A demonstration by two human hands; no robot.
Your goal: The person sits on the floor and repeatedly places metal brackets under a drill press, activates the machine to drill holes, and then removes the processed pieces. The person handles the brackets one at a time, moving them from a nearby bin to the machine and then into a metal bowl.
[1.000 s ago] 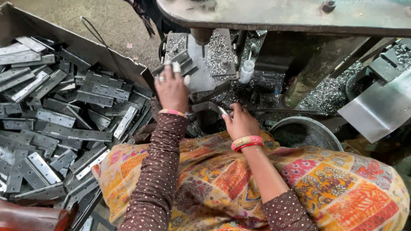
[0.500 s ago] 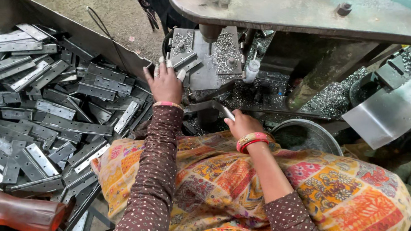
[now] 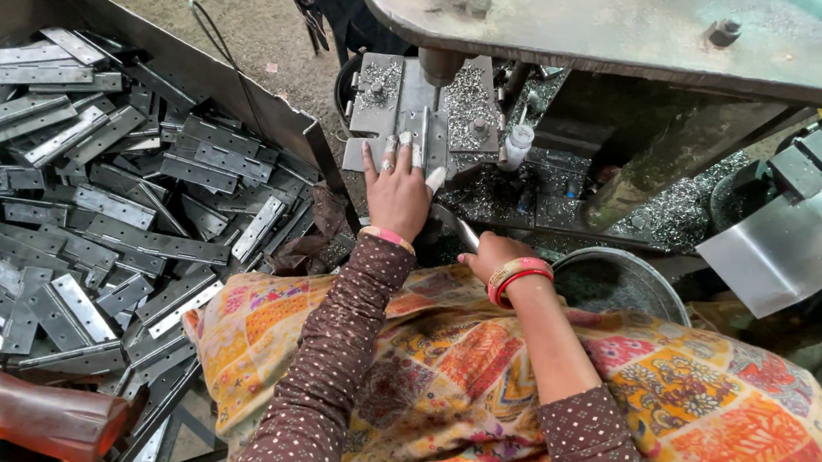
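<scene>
1. Under the heavy steel plate of the press (image 3: 651,33), the left hand (image 3: 397,188) lies flat on the machine bed, fingers spread and stretched forward, its grip open and closed around nothing.
2. Just ahead of its fingertips sits a flat metal piece (image 3: 411,131) on the die block (image 3: 384,98); the fingertips touch or nearly touch it, and I cannot tell which.
3. Bright metal shavings (image 3: 469,96) lie scattered just beyond and to the right of that hand, around a small white cylinder (image 3: 517,146).
4. Right of the left hand and nearer the body, the right hand (image 3: 494,257) is curled shut on a thin silvery metal strip (image 3: 464,232) that sticks out toward the left hand.
5. Red and pink bangles (image 3: 517,274) ring the right wrist; a pink band (image 3: 385,236) rings the left.
6. Just right of the right hand stands a round metal bowl (image 3: 617,281), partly behind the patterned cloth (image 3: 616,401) over the person's lap.
7. Well to the left of both hands, a large sheet-metal tray (image 3: 41,0) holds a heap of grey hinge plates (image 3: 132,204), lying flat and crossed over one another.
8. Below that tray, at the near left edge, lies a reddish-brown rounded object (image 3: 12,414).
</scene>
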